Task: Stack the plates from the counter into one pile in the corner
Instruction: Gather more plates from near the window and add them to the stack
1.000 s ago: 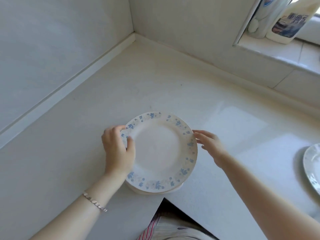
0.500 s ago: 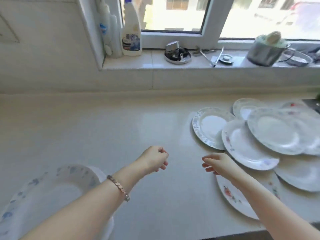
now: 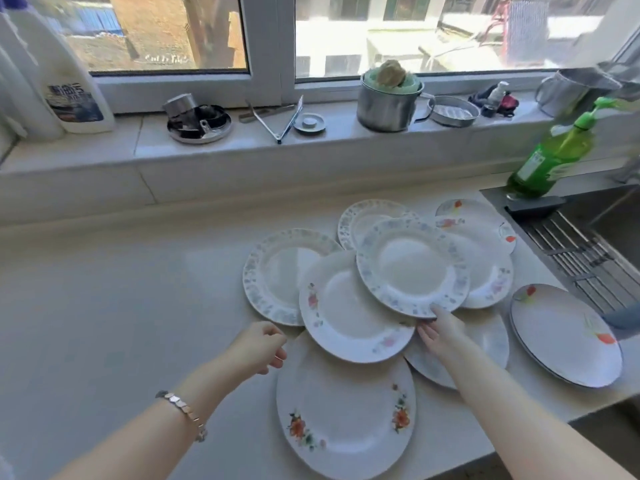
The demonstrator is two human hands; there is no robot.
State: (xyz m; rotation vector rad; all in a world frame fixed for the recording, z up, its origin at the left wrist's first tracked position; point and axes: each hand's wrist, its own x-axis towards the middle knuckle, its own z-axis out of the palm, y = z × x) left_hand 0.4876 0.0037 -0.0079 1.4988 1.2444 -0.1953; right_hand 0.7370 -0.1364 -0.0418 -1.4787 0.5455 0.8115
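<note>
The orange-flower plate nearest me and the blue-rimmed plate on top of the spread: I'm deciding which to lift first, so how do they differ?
The orange-flower plate has two separate flower sprigs; the blue-rimmed plate has a continuous patterned border. The orange-flower plate lies lowest, partly under another plate; the blue-rimmed plate rests above its neighbours, with the right hand at its edge. Both are white, round and face up.

A home kitchen. A pale stone counter (image 3: 121,306) runs beside a steel sink (image 3: 588,230), with a green dish-soap bottle (image 3: 550,157) and a steel pot (image 3: 388,105) on the windowsill.
</note>
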